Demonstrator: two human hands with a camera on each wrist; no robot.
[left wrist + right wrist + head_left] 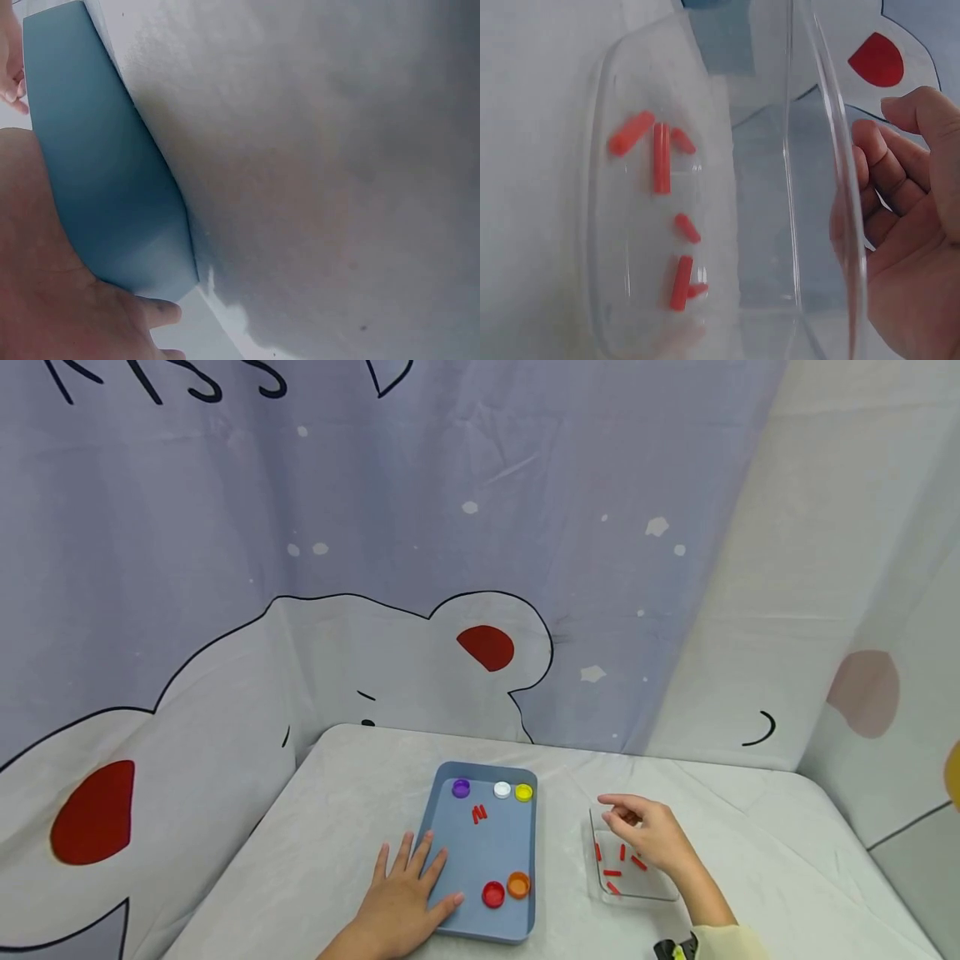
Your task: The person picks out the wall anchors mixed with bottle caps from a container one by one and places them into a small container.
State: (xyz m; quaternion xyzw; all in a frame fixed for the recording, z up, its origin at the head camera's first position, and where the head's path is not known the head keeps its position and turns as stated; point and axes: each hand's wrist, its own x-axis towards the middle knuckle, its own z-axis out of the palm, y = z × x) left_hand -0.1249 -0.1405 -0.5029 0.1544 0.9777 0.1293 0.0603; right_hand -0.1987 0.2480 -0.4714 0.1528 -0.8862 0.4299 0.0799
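My left hand (401, 893) rests flat with spread fingers on the near left side of a blue-grey tray (495, 847). Three short red sticks (479, 814) lie together toward the tray's far end. Over a clear plastic box (651, 896) to the right, my right hand (651, 832) hovers with its fingers loosely bent. Nothing shows between its thumb and fingers in the right wrist view. Several red sticks (662, 159) lie scattered on the bottom of the box. The left wrist view shows the tray's outer wall (112, 150) beside the left hand.
Inside the tray are a purple cap (461, 788), a white cap (502, 790) and a yellow cap (523, 792) at the far end. A red cap (492, 894) and an orange cap (518, 885) sit near its front. A printed curtain (390, 527) hangs behind the white-covered table (352, 785).
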